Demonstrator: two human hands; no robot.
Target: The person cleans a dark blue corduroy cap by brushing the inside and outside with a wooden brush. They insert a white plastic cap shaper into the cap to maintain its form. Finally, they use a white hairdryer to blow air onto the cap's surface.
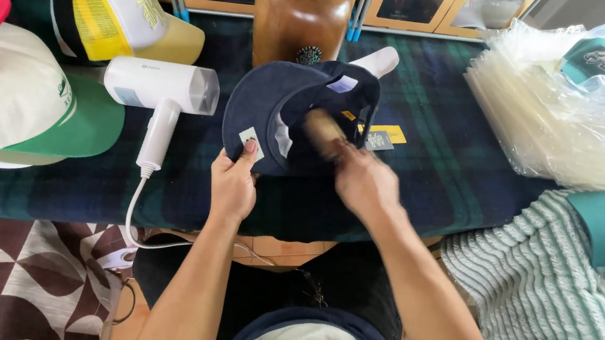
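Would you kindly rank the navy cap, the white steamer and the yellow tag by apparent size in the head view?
1. Navy cap, largest.
2. White steamer, somewhat smaller.
3. Yellow tag, clearly smallest.
All three lie at similar depth on the table, so the order seems safe.

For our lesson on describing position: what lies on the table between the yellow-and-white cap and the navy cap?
In the head view, a white handheld steamer lies between the yellow-and-white cap and the navy cap.

Soft daylight, motion-blurred right hand (365, 183)

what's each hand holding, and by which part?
Left hand pinches the navy cap by its brim; right hand grips a blurred wooden brush by its end.
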